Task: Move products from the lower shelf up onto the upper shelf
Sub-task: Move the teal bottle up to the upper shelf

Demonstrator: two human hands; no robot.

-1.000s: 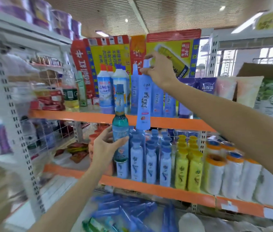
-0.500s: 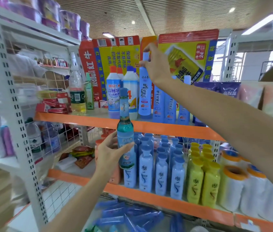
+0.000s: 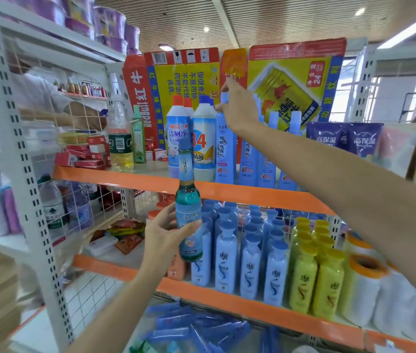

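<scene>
From the head camera, the right hand [image 3: 240,108] reaches up to the upper shelf [image 3: 227,192], its fingers [image 3: 227,85] curled around the cap of a tall light-blue bottle [image 3: 224,154] that stands upright on the shelf board. Just left of those fingers stand two white cleaner bottles [image 3: 203,141], one with a red cap and one with a blue cap. Just right of the fingers, more tall light-blue bottles [image 3: 268,159] stand in a row, partly hidden by the forearm. Behind the fingers a flattened red and yellow carton [image 3: 291,80] leans upright against the back of the shelf.

The left hand [image 3: 166,235] is lower, in front of the shelf edge, holding a teal glass bottle [image 3: 187,207] upright. Its thumb presses the front of the label and the other fingers wrap behind the body, so the bottle is clamped between them. The bottle's neck rises above the fingers and overlaps the orange rim of the upper shelf. Right of and below these fingers, on the lower shelf [image 3: 227,299], stand rows of short blue bottles [image 3: 250,263], then yellow bottles [image 3: 316,276], then white rolls with orange cores [image 3: 365,284] farther right
</scene>
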